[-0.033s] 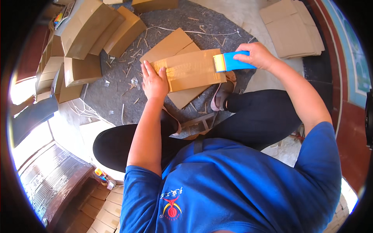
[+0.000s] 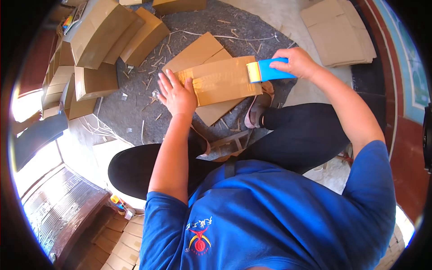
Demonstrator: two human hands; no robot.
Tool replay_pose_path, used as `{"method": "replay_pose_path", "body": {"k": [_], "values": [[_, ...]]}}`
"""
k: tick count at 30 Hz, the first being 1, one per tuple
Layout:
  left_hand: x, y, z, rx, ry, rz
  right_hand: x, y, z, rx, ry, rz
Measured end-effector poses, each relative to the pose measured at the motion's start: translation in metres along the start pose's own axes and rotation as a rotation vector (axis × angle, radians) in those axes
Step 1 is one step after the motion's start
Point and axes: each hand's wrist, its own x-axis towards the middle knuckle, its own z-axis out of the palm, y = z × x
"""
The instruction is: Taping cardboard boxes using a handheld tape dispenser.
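Note:
A long brown cardboard box (image 2: 222, 83) lies in front of me, with shiny tape along its top. My left hand (image 2: 181, 98) rests at the box's left end, fingers spread and the thumb on the cardboard. At the opposite end, my right hand (image 2: 298, 63) grips a blue tape dispenser (image 2: 275, 69). The dispenser's yellow front meets the right end of the box top. Under the box, more brown cardboard (image 2: 198, 50) sticks out at an angle. My shoe (image 2: 254, 112) is close to the box's near right corner.
Several brown boxes (image 2: 101, 31) stand at the far left. Flattened cartons (image 2: 339, 36) are stacked at the far right. Scraps and a white strap (image 2: 202, 34) litter the dark mat (image 2: 135, 114). A plastic-wrapped bundle (image 2: 63, 209) sits lower left, near another dispenser (image 2: 117, 201).
The fingers of my left hand have spread wider and lifted a little off the box's left edge. My right hand and the tape dispenser have barely moved.

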Motion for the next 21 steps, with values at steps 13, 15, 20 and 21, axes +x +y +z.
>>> {"method": "replay_pose_path", "body": {"k": [13, 15, 20, 21], "values": [[-0.032, -0.005, -0.019, 0.230, -0.104, -0.195, -0.003, 0.004, 0.001, 0.043, 0.058, -0.034], [-0.035, 0.013, -0.020, 0.207, -0.055, 0.027, -0.004, 0.009, 0.000, 0.079, 0.036, -0.062], [-0.054, 0.113, -0.003, 0.098, -0.213, 0.497, -0.002, -0.011, -0.004, -0.024, 0.009, -0.043], [-0.056, 0.121, 0.004, 0.078, -0.280, 0.489, -0.003, -0.013, -0.006, -0.050, 0.011, -0.039]]}}
